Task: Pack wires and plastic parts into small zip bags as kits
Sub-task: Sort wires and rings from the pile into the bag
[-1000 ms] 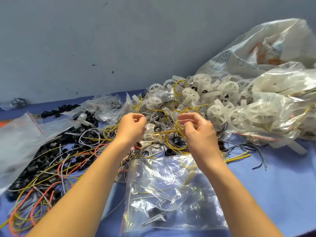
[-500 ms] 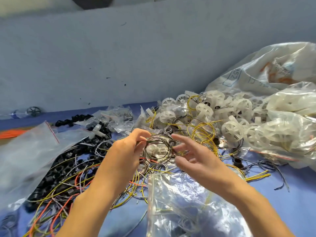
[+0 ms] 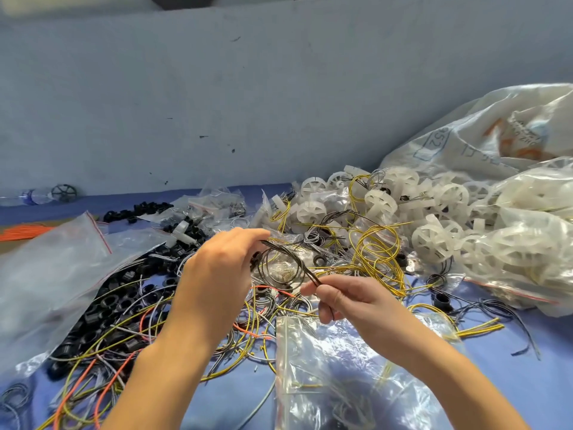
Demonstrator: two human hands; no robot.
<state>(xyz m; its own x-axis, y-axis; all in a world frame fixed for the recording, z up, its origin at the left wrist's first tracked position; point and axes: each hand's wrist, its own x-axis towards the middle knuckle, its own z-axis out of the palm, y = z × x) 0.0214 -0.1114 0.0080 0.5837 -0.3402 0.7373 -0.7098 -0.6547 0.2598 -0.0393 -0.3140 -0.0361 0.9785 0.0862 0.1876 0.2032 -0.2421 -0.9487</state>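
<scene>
Both hands' fingers [image 3: 310,287] pinch black wire coil [image 3: 280,262].

The left hand [image 3: 217,274] and right hand [image 3: 350,301] are seen bare; the left forearm [image 3: 161,367] and right forearm [image 3: 449,367] are left uncovered as far as shown.

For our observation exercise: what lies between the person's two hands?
Head view: a black wire coil spans the gap, pinched by the left hand and the right hand.
</scene>
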